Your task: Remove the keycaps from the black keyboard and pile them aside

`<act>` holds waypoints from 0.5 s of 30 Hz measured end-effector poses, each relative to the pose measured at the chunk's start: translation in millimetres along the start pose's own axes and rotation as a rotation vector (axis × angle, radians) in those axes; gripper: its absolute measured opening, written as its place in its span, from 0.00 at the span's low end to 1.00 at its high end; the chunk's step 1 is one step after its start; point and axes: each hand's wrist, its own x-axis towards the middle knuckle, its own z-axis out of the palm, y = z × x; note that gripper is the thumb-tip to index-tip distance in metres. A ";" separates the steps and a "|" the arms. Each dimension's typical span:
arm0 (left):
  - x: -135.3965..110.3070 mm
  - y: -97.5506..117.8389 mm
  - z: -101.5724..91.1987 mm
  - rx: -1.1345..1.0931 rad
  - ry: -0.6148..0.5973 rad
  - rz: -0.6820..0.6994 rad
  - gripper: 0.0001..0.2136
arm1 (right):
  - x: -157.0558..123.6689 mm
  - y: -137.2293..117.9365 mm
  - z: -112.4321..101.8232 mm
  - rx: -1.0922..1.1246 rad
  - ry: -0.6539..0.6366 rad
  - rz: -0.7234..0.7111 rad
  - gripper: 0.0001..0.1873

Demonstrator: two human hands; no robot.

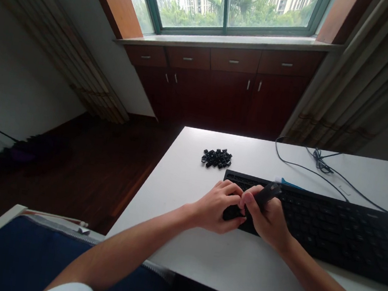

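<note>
A black keyboard (330, 225) lies on the white table, its left end under my hands. My left hand (220, 206) curls around that left end, fingers over the top and thumb along the front edge. Just beside it, my right hand (268, 217) is closed around a dark tool with a thick black handle (270, 192). The handle's top sticks up past the thumb; its working end is hidden between the hands, so its kind cannot be told. Beyond the left hand, a pile of loose black keycaps (216, 158) sits on the table.
A blue-and-white object, partly hidden (287, 182), lies behind the keyboard. Black cable (322, 165) loops over the back of the white table (182, 177). A dark blue padded surface with a pale frame (22, 252) stands at lower left. Cabinets (211, 90) line the window wall.
</note>
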 end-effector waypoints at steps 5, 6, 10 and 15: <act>-5.9 7.7 12.6 0.040 0.053 -0.065 0.30 | 9.8 -3.4 20.4 0.007 0.085 -0.052 0.13; -8.8 10.9 16.3 0.038 0.102 -0.068 0.37 | 11.6 -3.6 25.0 0.022 0.105 -0.029 0.13; -19.0 21.4 25.8 0.007 0.197 -0.042 0.48 | 15.0 -3.9 41.8 0.004 0.190 -0.047 0.13; -17.1 8.3 21.3 -0.119 0.061 0.106 0.43 | 11.0 -0.6 52.2 -0.015 0.227 -0.128 0.15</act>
